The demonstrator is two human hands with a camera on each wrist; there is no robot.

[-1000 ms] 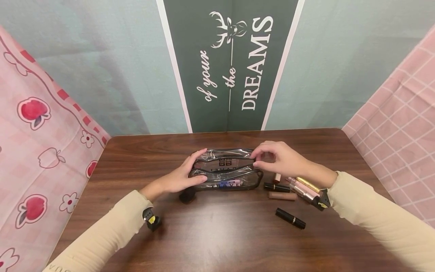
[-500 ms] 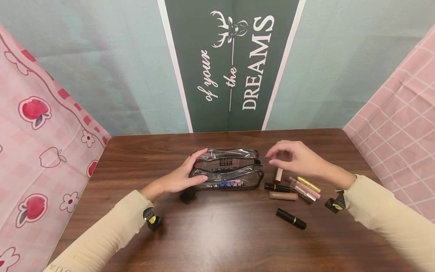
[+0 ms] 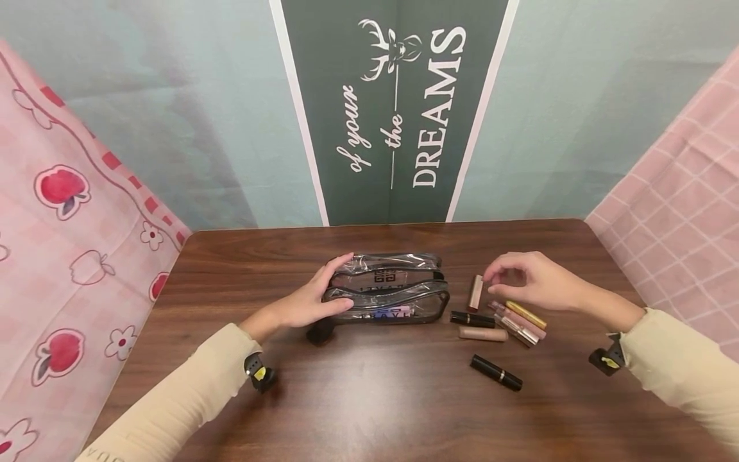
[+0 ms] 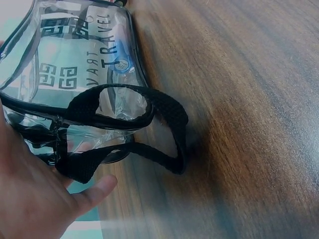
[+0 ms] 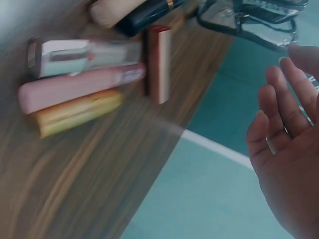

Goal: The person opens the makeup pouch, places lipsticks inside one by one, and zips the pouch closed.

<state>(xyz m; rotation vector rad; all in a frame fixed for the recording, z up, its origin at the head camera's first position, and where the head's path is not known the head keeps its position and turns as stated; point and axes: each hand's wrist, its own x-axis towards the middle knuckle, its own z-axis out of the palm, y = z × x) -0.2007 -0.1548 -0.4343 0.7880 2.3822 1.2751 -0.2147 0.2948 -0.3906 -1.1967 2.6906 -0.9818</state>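
Right hand: fingers loosely bent, thumb and forefinger apart, holding nothing; it hangs near a slim pinkish-brown lipstick-style case, and the right wrist view shows a gap between the two. Left hand: thumb and forefinger spread and nearly straight, touching the left end of a clear, black-trimmed travel pouch, thumb at the front, forefinger toward the back. The pouch lies on the table, near its far edge, top gaping, printed "TRAVEL" on the front; a blue-and-purple item shows through the plastic, its kind not identifiable. A black webbing loop projects from the pouch end beside the left hand. Between the pouch and the right hand's side, a loose group of cosmetic tubes is noted: a black tube, a tan tube just in front of it, then a clear-and-silver tube, a pink tube and a gold tube lying side by side. A second black tube, with a pale band, lies apart, nearer the person. All rest on a dark wood-grain table. Beyond it hangs a green-and-teal printed cloth.
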